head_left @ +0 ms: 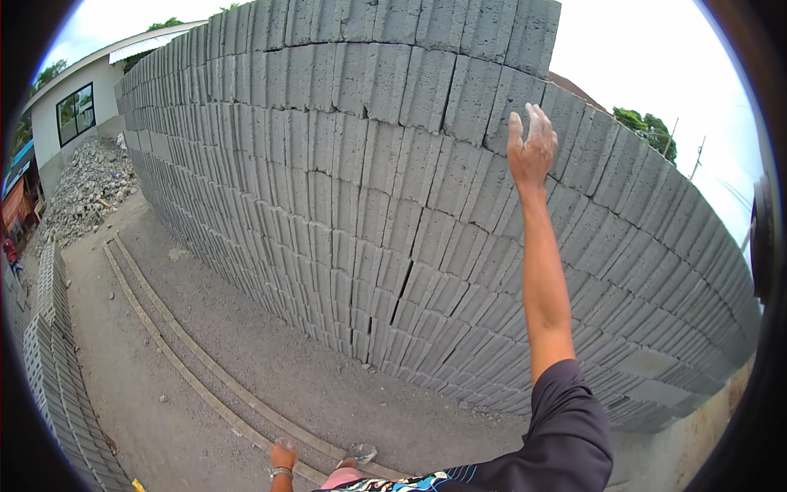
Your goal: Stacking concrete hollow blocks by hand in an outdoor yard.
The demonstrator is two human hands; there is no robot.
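My right hand (533, 149) is raised at the end of an outstretched arm, in front of the upper rows of a tall stack of grey concrete blocks (385, 164). Its fingers are stretched and apart, whitish with dust, and nothing is in them. Whether the fingertips touch a block (473, 100) I cannot tell. Low in the picture hangs my left hand (283, 454), with a band around its wrist, over the ground beside my body. Its fingers are too small and hidden to make out. The top row of blocks ends in a step just above my right hand.
Two narrow parallel strips (176, 348) run along the grey ground (246, 328). More stacked blocks (61, 385) line the left side. A rubble heap (90, 184) lies by a pale building (98, 90) at the far left. Trees (652, 131) rise behind the stack at right.
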